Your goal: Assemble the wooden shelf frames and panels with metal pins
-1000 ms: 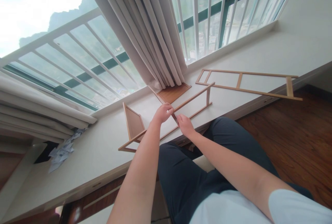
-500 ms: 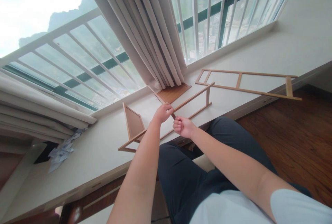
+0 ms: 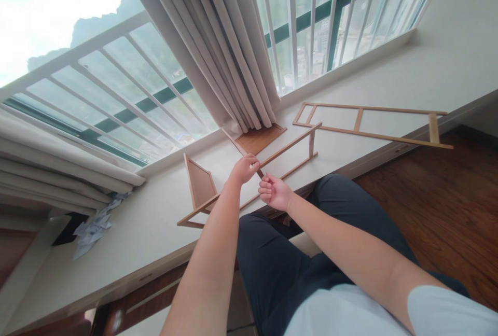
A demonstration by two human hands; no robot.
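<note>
A partly joined wooden rack lies on the white window ledge, its long rails joined by crosspieces. My left hand is closed around the upper rail near a middle crosspiece. Just below and to the right, my right hand has its fingers curled together at that crosspiece's near end. Whatever the right fingers pinch, if anything, is too small or hidden to make out. One wooden panel stands up from the rack's left end. Another panel reaches back beneath the curtain.
A separate ladder-like wooden frame lies to the right, its end jutting past the ledge. Grey curtains hang before barred windows. Crumpled paper is at far left. My legs are close against the ledge.
My right hand has shifted very slightly, its fingers turned a little beside the crosspiece. My left hand and the wooden pieces stay where they were.
</note>
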